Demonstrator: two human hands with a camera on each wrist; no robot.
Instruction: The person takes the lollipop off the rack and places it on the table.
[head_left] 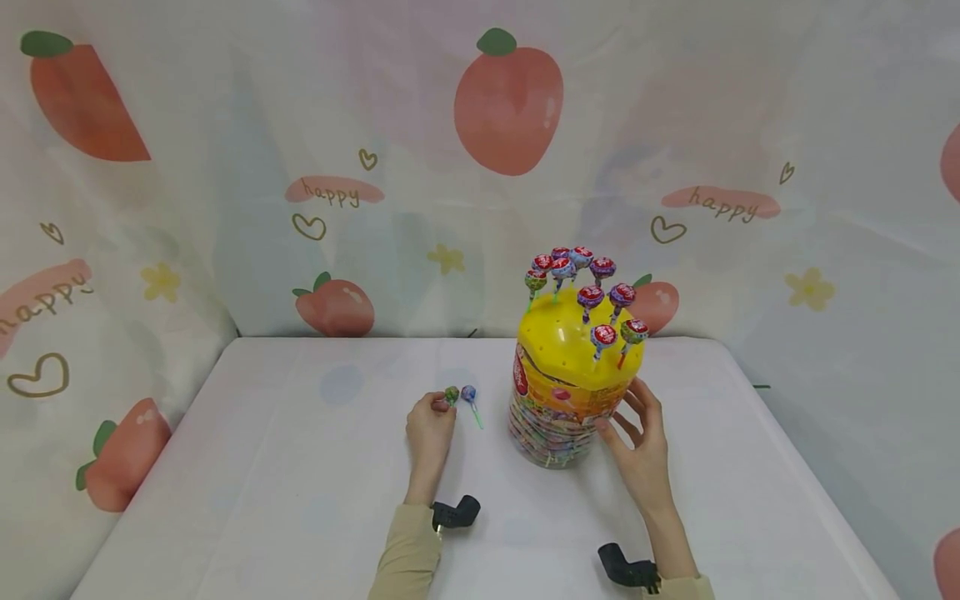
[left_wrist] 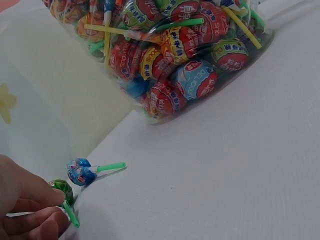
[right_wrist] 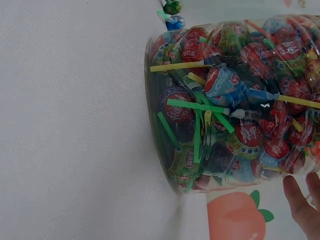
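Observation:
My left hand is low over the table, thumb and finger pinching a green-wrapped lollipop near the top of its green stick. Just right of it, a blue-wrapped lollipop lies on the table, its green stick pointing toward me. A clear lollipop jar with a yellow lid stands to the right, packed with wrapped lollipops. Several more, such as a purple one, stick up from the lid. My right hand holds the jar's right side, thumb in front and fingers farther round.
A white cloth covers the table. Behind it hangs a backdrop printed with peaches, hearts and flowers. The jar is tall and bulky, with lollipop heads projecting above its lid. Black wrist cameras are strapped to both forearms.

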